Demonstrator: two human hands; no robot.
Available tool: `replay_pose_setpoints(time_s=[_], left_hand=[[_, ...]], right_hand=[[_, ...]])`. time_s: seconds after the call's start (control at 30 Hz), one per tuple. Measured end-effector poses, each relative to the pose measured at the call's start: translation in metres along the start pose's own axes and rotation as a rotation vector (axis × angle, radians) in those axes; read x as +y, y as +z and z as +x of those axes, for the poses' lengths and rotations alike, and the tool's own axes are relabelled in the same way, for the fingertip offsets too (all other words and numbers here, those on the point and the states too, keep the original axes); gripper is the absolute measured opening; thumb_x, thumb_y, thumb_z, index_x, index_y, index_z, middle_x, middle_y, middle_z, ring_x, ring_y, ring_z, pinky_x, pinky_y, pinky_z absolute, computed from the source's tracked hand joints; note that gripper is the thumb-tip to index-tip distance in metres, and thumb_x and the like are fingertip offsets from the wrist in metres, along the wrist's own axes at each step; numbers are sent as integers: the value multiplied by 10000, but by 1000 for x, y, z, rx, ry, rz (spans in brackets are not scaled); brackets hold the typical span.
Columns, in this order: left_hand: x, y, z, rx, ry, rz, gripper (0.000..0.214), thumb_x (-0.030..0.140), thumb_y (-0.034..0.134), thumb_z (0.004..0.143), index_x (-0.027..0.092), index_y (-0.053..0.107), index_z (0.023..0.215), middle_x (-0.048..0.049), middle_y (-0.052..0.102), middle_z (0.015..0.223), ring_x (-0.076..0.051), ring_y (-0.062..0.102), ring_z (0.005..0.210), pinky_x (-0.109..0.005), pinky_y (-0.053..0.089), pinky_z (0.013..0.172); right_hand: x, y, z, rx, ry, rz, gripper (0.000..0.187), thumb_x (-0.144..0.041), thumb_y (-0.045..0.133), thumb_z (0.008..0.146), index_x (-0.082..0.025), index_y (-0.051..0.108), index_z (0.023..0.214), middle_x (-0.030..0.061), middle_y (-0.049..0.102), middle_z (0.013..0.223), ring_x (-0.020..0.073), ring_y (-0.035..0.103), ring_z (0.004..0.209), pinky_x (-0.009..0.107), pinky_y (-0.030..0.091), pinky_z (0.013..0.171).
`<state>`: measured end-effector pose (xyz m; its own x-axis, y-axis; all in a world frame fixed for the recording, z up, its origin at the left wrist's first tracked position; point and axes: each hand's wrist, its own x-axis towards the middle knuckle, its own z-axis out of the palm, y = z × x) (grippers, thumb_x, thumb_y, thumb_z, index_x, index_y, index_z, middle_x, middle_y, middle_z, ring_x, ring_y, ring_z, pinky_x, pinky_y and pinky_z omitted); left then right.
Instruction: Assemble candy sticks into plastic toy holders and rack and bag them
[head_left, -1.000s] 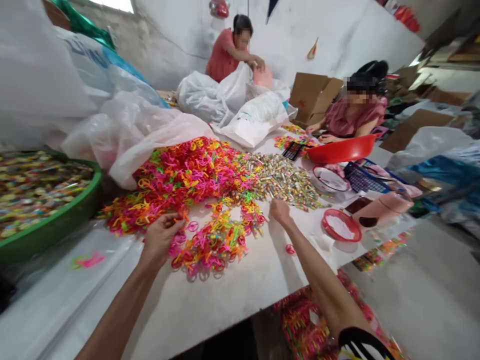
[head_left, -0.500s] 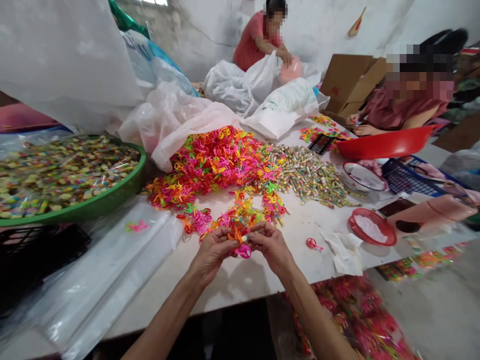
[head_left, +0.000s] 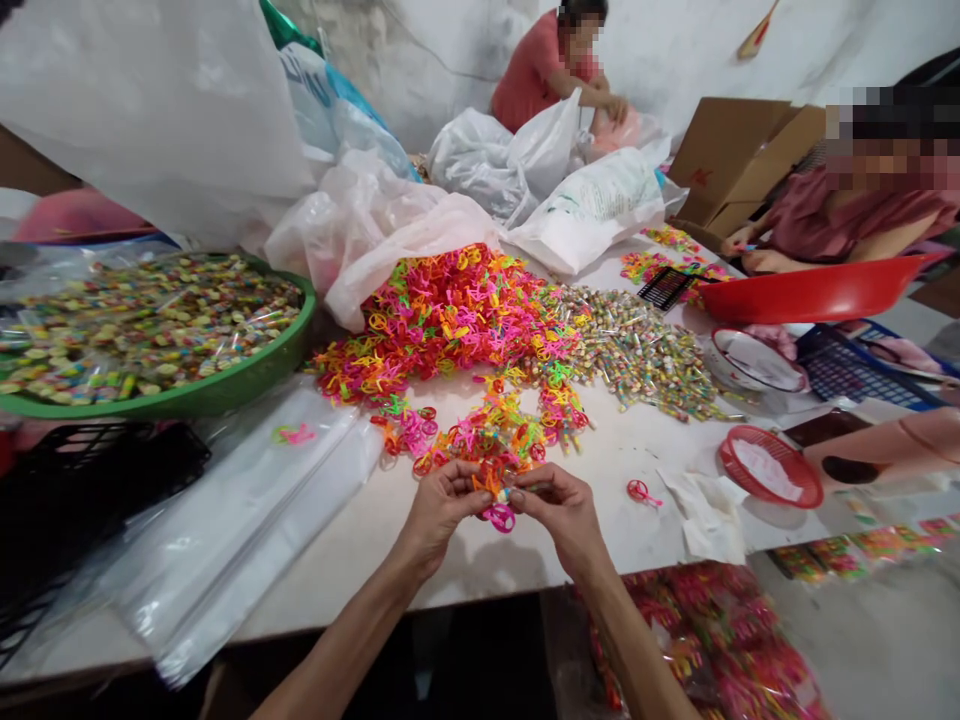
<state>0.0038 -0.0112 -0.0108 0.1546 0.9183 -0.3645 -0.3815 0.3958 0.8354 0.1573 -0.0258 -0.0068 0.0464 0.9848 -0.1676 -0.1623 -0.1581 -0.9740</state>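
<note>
We record the left hand (head_left: 442,510) and right hand (head_left: 564,518) together above the table (head_left: 352,560), fingertips meeting and pinched on a small pale stick (head_left: 503,494), likely a wrapped candy, with a pink plastic ring (head_left: 500,518) just below; how the two join, we cannot tell. One second earlier the hands stood well apart, the left at the ring heap (head_left: 442,310) and the right near the candy spread (head_left: 637,355). Half a second earlier they had already met, and the pinch persists while the head view shifts.
</note>
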Motion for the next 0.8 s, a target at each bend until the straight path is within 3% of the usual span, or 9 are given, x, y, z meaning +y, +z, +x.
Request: replay_pose_setpoints(time_s=[0.17,0.23,0.3,0.37,0.43,0.53,0.63,0.7,0.8], left_hand=[[6,0,6,13,38,116,292,223,760,525,153,596,756,15,612,571,-106,541,523,-223,412,523],[16,-7,15,18,131,224,278,250,731,570,163,622,811,-9,630,656,-131,558,594,-242,420,573],[31,-21,27,138,315,444,233,260,691,615,189,642,832,-37,639,779,-164,571,721,-256,418,653],[47,-39,40,341,495,776,174,263,657,646,216,646,813,-56,624,845,-205,558,849,-270,397,718],[59,-56,54,484,523,1127,196,285,654,648,222,626,832,-63,605,775,-257,549,886,-297,375,714],[66,-72,76,476,385,1390,289,409,705,578,205,567,730,28,407,452,-249,537,633,-272,306,590],[65,-77,92,453,433,1509,284,410,674,614,205,498,702,64,298,430,-170,436,488,-239,196,542],[65,-82,96,479,407,1526,253,376,664,621,210,489,697,62,301,440,-143,380,460,-236,162,532],[68,-91,90,583,321,1369,259,371,691,577,212,496,640,49,355,439,-139,364,470,-228,172,504]], right_hand=[[0,2,8,30,4,-46,165,-269,767,577,-198,661,683,-5,646,597,139,576,545,263,468,539],[-8,1,23,41,-23,-48,173,-288,757,590,-197,664,704,1,645,595,146,579,547,275,473,544],[-17,-3,40,73,-89,-94,181,-319,728,622,-201,671,746,14,656,643,156,592,582,290,482,565],[-22,-10,53,100,-182,-225,236,-340,697,651,-215,679,850,37,670,771,178,613,680,309,493,619],[-22,-22,61,153,-319,-458,327,-327,683,660,-234,663,973,61,645,962,209,607,853,330,486,723],[-14,-52,73,257,-395,-825,314,-307,624,711,-235,651,1015,60,604,1065,202,581,946,304,455,803],[-12,-100,97,390,-171,-1080,244,-281,537,769,-202,658,966,42,644,956,155,612,796,250,455,727],[-19,-135,118,510,-59,-1173,236,-225,518,759,-163,656,940,66,654,926,172,605,821,255,437,729],[-27,-175,149,617,48,-1228,214,-204,494,744,-120,654,859,123,658,871,226,591,865,288,419,709]])
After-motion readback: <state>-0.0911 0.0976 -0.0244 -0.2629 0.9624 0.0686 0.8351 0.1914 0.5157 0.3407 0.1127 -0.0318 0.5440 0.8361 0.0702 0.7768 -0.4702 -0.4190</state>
